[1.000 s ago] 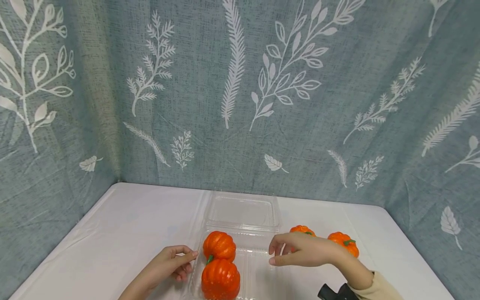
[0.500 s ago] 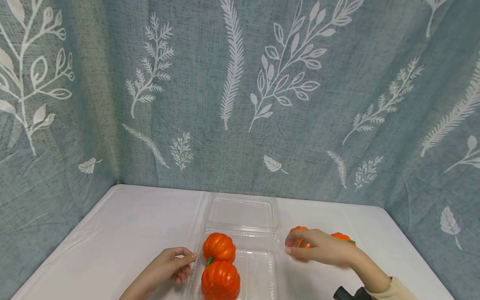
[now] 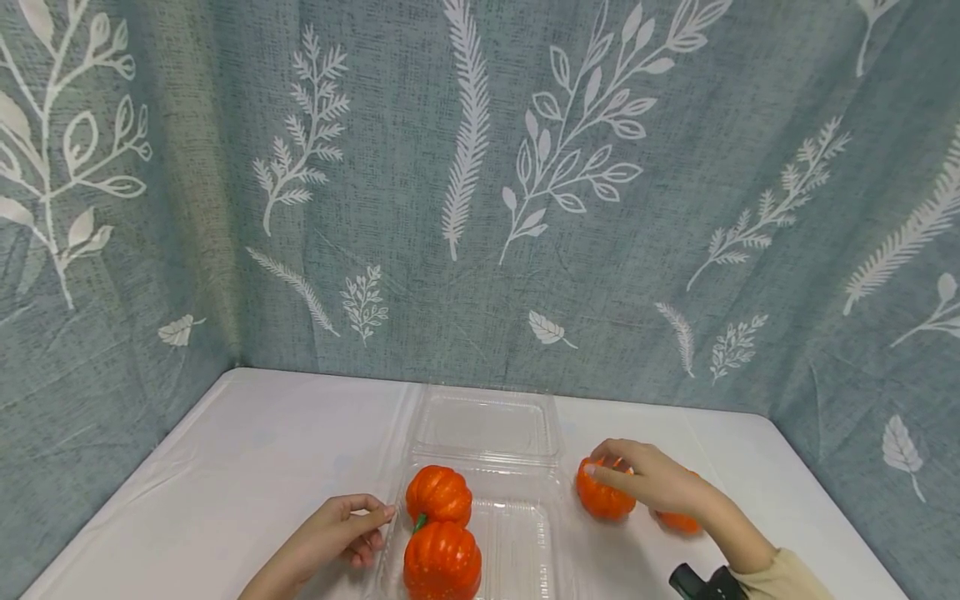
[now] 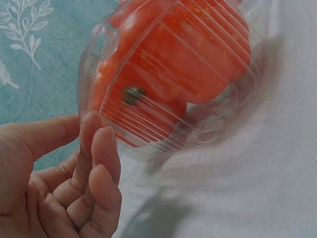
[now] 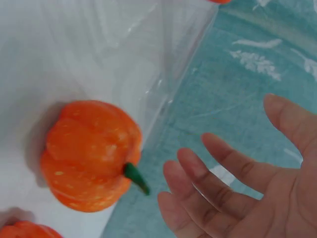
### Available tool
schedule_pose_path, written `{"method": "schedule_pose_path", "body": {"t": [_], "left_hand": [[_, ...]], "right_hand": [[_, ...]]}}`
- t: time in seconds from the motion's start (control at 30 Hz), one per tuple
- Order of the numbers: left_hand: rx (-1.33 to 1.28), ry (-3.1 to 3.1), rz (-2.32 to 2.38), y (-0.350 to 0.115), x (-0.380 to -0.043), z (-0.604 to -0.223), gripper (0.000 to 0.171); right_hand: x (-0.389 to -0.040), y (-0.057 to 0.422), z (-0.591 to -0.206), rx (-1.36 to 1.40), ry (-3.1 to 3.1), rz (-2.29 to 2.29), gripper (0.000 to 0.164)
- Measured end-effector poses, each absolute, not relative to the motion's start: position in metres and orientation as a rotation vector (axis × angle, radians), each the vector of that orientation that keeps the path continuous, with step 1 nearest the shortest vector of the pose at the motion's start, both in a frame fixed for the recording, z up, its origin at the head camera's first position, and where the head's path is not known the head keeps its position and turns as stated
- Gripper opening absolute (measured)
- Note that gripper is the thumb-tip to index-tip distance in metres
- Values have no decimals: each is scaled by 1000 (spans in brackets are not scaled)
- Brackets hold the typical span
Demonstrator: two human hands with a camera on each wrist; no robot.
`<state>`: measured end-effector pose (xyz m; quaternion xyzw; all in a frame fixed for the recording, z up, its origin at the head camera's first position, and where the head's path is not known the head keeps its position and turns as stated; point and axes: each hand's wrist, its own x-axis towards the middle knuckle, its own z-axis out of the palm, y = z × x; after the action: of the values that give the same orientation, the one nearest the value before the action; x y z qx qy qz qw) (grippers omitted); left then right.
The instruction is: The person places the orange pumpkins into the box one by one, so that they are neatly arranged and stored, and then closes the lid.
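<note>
Currently, left hand pinches left rim of clear plastic clamshell container, thumb and fingertips at the edge. Hinged lid laid back, far side. Two orange-red toy pumpkins, rear and front, sit in container's left half. Right hand holds nothing: fingers spread, over a third pumpkin on the white table, right of container; right wrist view shows a gap between. Fourth pumpkin beside it, partly hidden by right hand.
</note>
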<state>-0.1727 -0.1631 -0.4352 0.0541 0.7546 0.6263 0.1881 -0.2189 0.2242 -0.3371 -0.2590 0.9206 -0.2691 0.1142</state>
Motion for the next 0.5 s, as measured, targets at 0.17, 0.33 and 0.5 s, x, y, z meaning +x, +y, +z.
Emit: {"method": "schedule_pose_path", "body": {"t": [0.17,0.33,0.5], "left_hand": [[131,2129,1753,-163,-172,-435,34],[124,2136,1753,-163,-171,-434,35],[141,2125,1768,-164,-172,-434,33]], "right_hand": [[-229,229,-345,-641,2762,-782,32],[-234,234,-350,-552,2795,-784,34],[-240,239,-356,-505,2814,-775,34]]}}
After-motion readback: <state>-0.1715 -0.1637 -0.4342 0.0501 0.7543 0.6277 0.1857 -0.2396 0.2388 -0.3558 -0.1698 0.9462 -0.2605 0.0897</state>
